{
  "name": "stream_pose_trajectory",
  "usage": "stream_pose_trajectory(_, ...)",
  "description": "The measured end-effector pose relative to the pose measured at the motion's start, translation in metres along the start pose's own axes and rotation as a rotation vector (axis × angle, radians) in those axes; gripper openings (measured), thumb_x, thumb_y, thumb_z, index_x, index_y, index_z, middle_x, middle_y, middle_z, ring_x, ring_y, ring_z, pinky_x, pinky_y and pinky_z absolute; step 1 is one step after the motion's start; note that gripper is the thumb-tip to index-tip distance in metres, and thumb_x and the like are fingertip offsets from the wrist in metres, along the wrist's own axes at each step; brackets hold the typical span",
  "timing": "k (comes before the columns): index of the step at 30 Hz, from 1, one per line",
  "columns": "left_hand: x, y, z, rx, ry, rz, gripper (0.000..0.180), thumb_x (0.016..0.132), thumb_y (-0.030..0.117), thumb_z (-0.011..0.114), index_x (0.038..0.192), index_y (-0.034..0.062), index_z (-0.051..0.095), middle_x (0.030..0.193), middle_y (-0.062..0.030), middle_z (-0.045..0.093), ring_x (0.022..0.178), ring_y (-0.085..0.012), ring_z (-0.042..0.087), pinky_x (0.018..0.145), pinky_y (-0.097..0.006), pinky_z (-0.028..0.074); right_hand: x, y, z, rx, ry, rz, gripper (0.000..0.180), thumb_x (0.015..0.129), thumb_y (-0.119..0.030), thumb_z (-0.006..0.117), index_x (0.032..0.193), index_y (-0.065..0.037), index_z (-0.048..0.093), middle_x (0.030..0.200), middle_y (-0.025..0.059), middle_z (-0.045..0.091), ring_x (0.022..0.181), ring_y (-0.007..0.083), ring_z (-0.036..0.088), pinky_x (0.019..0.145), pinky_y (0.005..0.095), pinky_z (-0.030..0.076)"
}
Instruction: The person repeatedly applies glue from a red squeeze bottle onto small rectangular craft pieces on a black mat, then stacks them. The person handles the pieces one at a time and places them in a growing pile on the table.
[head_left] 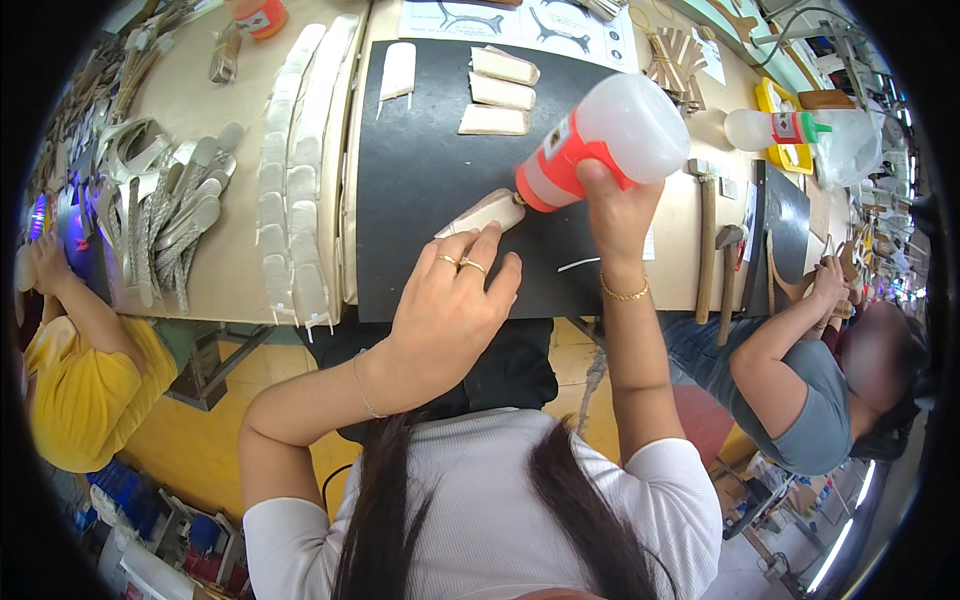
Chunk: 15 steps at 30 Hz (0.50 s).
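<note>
Your right hand (625,215) clamped around squeeze bottle (615,120), bottle tilted, nozzle (517,199) down at right end of pale piece (492,212). Piece lies on near part of black mat (420,170). Your left hand (445,310) touches piece's near side; cannot tell whether fingers pinch it. Three similar pieces (502,93) far on mat, single piece (398,70) left of them.

Looks like smooth, cloudy plastic on the big bottle (636,115). Looks matt on the pale piece (492,211) and the black mat (420,170). Looks like wood on the hammer handles (706,250), ribbed cloth on the white shirt (500,490), and shiny metal on the gold bracelet (625,294).
</note>
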<state>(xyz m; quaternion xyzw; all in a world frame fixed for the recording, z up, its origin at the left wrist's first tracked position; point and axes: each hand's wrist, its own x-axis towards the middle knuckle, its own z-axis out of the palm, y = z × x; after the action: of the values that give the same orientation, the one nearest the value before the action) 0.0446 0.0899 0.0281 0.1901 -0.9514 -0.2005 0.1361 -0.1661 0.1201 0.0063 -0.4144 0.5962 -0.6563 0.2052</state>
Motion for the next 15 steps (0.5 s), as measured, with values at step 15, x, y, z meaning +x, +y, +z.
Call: stream_pose_trajectory(15, 0.031, -0.052, -0.011, -0.288, 0.092, -0.277, 0.041, 0.076, 0.008, 0.078, 0.115, 0.0087, 0.065, 0.114, -0.0116, 0.055, 0.105, -0.0314, 0.055, 0.09, -0.039, 0.046, -0.058, 0.016, -0.015, 0.084, 0.283, 0.071, 0.105, 0.069, -0.063, 0.078, 0.142, -0.002, 0.033, 0.134, 0.0183, 0.051, 0.121, 0.0295, 0.056, 0.099, 0.0447, 0.053)
